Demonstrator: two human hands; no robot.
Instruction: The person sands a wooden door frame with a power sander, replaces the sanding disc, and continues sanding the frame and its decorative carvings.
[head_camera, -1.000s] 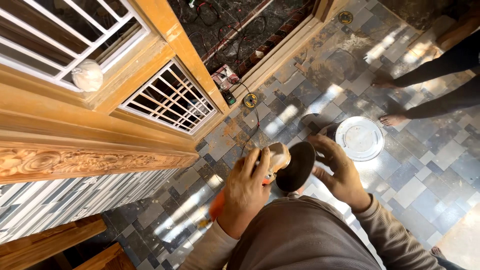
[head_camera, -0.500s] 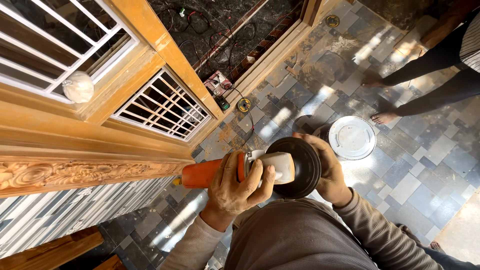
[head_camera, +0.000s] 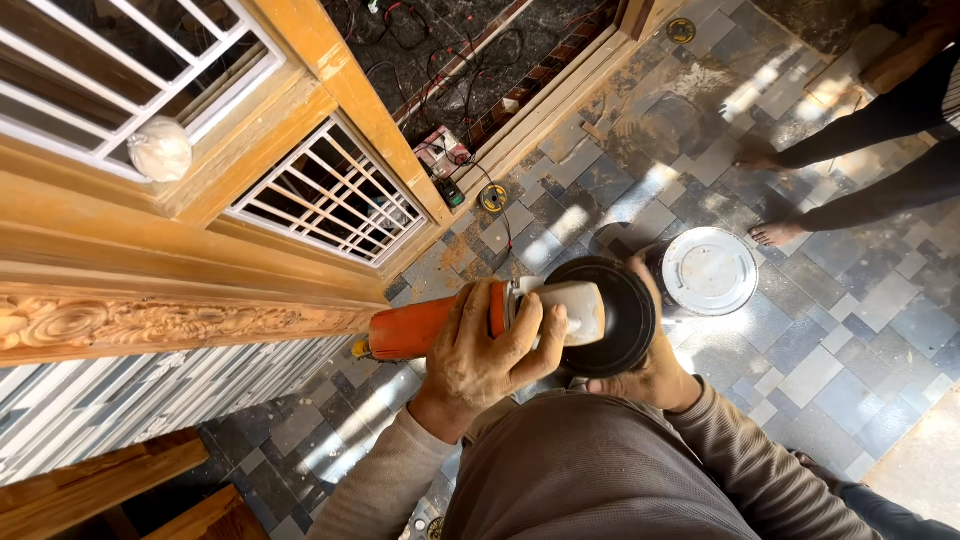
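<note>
The left hand (head_camera: 490, 355) is clamping its fingers round the orange grinder (head_camera: 480, 320), long axis lying crosswise; the right hand (head_camera: 650, 375) is cupping the black disc (head_camera: 605, 315) at its right end, fingers hidden

A wooden door frame (head_camera: 330, 70) stands at left, fitted with 2 white metal grilles (head_camera: 335, 195). A white cloth ball (head_camera: 160, 150) rests on its ledge. A carved wooden panel (head_camera: 150, 322) runs below. A round white bucket lid (head_camera: 710, 270) lies on the tiled floor (head_camera: 840, 340). Another person's 2 bare feet (head_camera: 775, 232) stand near the lid. Cables (head_camera: 430, 60) lie beyond the threshold.
</note>
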